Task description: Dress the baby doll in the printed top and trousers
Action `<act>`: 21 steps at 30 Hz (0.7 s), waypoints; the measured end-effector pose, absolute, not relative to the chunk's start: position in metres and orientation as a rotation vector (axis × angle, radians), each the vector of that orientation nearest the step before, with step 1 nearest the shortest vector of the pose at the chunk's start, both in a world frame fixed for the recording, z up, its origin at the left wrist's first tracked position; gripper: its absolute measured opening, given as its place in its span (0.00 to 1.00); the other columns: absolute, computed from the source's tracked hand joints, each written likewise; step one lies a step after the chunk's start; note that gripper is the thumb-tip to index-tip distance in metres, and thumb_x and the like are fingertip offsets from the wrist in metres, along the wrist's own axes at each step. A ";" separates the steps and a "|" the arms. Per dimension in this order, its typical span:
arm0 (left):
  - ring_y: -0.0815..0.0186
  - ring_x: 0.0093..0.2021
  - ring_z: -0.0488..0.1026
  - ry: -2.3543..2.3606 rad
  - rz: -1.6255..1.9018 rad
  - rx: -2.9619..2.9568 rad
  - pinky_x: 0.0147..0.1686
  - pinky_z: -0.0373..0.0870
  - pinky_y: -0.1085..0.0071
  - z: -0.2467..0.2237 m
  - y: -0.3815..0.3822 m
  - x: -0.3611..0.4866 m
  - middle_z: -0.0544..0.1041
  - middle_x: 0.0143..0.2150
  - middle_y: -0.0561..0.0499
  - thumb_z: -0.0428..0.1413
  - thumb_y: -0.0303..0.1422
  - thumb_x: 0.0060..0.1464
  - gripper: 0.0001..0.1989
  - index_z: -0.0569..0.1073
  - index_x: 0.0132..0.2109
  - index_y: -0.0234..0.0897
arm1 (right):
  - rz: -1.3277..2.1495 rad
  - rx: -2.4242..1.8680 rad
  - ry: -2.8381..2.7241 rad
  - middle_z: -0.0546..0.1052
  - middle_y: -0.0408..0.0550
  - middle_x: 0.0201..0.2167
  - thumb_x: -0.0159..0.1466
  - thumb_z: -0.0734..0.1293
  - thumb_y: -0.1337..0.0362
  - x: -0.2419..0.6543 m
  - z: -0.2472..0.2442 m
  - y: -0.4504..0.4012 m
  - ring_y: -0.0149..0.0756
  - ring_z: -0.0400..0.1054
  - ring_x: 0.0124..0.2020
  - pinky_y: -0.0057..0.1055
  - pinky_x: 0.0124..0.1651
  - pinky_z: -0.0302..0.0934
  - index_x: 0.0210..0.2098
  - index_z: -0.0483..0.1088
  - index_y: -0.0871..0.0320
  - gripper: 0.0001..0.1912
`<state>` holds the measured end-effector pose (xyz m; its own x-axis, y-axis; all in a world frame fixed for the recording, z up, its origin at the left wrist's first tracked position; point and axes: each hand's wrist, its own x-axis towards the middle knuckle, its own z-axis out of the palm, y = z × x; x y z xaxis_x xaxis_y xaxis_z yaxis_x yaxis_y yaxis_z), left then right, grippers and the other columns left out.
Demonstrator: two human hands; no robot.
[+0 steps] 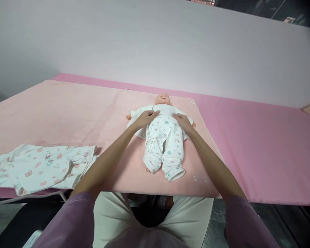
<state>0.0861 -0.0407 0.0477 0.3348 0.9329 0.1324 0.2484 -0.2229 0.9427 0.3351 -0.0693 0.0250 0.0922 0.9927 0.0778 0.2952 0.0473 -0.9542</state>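
A baby doll (163,99) lies on its back, head toward the wall, in a white top (137,113) with wide sleeves. Over its legs and belly are white baby pants (165,130) printed with small green and grey figures. My left hand (146,118) is closed on the left side of the pants' plain white waistband. On the opposite side, my right hand (183,122) grips the waistband too, thumb toward the middle. Both hands rest against the doll's torso, and their curled fingers are partly hidden. The pant legs reach down to the doll's feet, which are mostly covered.
A light pink mat (74,110) lies under the doll on a darker pink table surface (260,148). Printed baby clothing (43,165) is spread at the left front edge. A pale wall (150,44) rises behind the table. My legs are below the front edge.
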 end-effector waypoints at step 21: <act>0.64 0.35 0.70 0.873 0.893 1.787 0.34 0.63 0.68 0.043 -0.014 0.075 0.75 0.33 0.51 0.73 0.52 0.48 0.23 0.77 0.33 0.39 | 0.709 -1.205 -1.728 0.62 0.41 0.30 0.69 0.69 0.41 0.336 0.033 -0.055 0.36 0.57 0.34 0.34 0.40 0.54 0.32 0.62 0.53 0.24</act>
